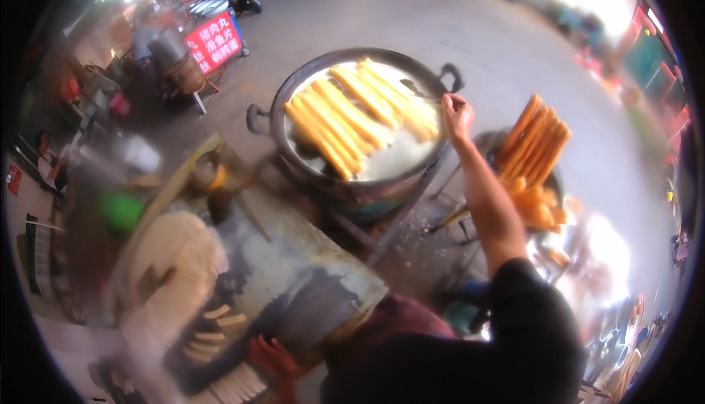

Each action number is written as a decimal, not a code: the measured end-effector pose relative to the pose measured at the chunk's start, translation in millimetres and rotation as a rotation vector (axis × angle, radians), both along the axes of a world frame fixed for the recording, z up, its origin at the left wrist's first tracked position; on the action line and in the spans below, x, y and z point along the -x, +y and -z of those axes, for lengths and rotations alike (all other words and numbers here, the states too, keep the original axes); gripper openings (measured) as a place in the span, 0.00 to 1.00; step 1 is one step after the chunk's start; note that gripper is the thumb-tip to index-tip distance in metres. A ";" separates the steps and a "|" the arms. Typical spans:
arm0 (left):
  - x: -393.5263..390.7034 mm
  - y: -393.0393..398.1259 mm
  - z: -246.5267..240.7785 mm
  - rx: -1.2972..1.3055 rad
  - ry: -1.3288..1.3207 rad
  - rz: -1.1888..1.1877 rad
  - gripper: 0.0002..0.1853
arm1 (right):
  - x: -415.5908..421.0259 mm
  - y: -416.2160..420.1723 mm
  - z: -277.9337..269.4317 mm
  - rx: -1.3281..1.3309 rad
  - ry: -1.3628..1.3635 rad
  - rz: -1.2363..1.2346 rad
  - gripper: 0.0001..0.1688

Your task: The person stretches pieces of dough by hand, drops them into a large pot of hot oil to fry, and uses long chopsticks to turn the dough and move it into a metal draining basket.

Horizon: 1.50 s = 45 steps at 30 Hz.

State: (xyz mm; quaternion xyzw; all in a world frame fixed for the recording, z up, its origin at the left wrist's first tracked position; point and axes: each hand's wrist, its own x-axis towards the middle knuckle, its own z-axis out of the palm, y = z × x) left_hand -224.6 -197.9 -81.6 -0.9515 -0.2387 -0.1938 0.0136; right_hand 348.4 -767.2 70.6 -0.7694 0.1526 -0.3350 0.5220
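At the right rim of a two-handled frying wok [361,181], my right hand [458,112] grips a thin tool, perhaps tongs or chopsticks, whose tip reaches in over the oil. Long pale-golden fried dough sticks [330,128] float in several rows in the wok. My left hand [274,355] is over the near edge of the worktable [275,261], fingers spread, beside cut strips of raw dough [237,386]. Farther left on the table lies a large slab of raw dough [176,261], with short dough pieces [206,343] near it.
Right of the wok, browned dough sticks [534,139] stand in a round container. A metal pot [206,170] is at the table's far corner. A food cart with a red sign [213,42] bearing writing stands up left. People and stalls line the street edges.
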 end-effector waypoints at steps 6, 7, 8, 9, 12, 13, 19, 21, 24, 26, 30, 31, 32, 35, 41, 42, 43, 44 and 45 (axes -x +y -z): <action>2.0 -0.2 -3.3 -0.077 -0.035 0.061 0.19 | -3.3 -1.2 0.2 0.029 -0.097 -0.030 0.14; 2.2 -0.1 -2.4 -0.080 -0.035 0.059 0.19 | -3.2 1.9 -0.6 0.053 -0.083 -0.042 0.14; 2.8 0.0 -1.5 -0.083 -0.035 0.057 0.19 | -3.0 4.1 -2.0 0.076 -0.069 -0.054 0.13; 1.2 -0.2 -1.2 -0.084 -0.036 0.062 0.19 | -6.5 -1.5 2.4 0.039 -0.095 -0.066 0.12; -0.5 1.0 -2.4 -0.073 -0.031 0.082 0.19 | -18.8 -12.0 16.5 -0.049 -0.137 -0.123 0.10; 0.7 0.6 -3.6 -0.073 -0.020 0.072 0.19 | -18.1 -10.7 16.5 -0.059 -0.125 -0.153 0.10; 2.3 -1.8 -3.1 -0.097 0.012 0.026 0.20 | 2.6 14.4 2.8 0.146 -0.065 -0.379 0.07; 1.4 -4.0 -6.3 -0.078 0.019 0.025 0.20 | 13.7 21.2 -2.7 0.394 -0.084 -0.395 0.08; 1.6 -4.8 -7.1 -0.100 0.006 0.020 0.20 | 24.3 30.7 -15.0 0.484 -0.119 -0.358 0.08; 0.7 -6.8 -8.6 -0.037 0.016 0.014 0.20 | 23.0 26.5 -21.5 0.239 -0.026 -0.352 0.09; 1.4 -7.0 -14.3 0.017 0.041 -0.010 0.20 | 25.1 34.4 -25.5 0.243 -0.155 -0.322 0.09; 0.2 -6.7 -14.8 0.030 0.049 -0.011 0.21 | 25.4 35.2 -21.7 0.233 -0.220 -0.333 0.09; -2.0 -6.2 -15.0 0.042 0.057 -0.012 0.21 | 20.7 38.2 -19.5 0.258 -0.176 -0.282 0.08; -1.7 -4.6 -13.5 0.054 0.072 -0.013 0.21 | 1.3 31.9 -0.8 0.149 -0.006 -0.231 0.09; -4.8 -1.9 -7.3 0.004 -0.011 0.005 0.20 | 0.1 28.5 -8.5 0.031 0.045 -0.287 0.10; -5.1 -3.4 -6.9 0.000 -0.015 0.006 0.20 | 0.3 28.1 -5.8 0.127 0.057 -0.328 0.10; -5.6 -4.4 -7.0 0.012 -0.006 -0.004 0.20 | 0.3 27.4 -3.4 0.222 0.069 -0.367 0.10; -6.3 -4.7 -7.4 0.024 0.003 -0.014 0.21 | -0.9 27.8 -1.1 0.410 0.003 -0.428 0.10; -5.6 -4.6 -6.8 0.036 0.013 -0.026 0.21 | -2.4 35.1 -0.7 0.423 0.055 -0.450 0.10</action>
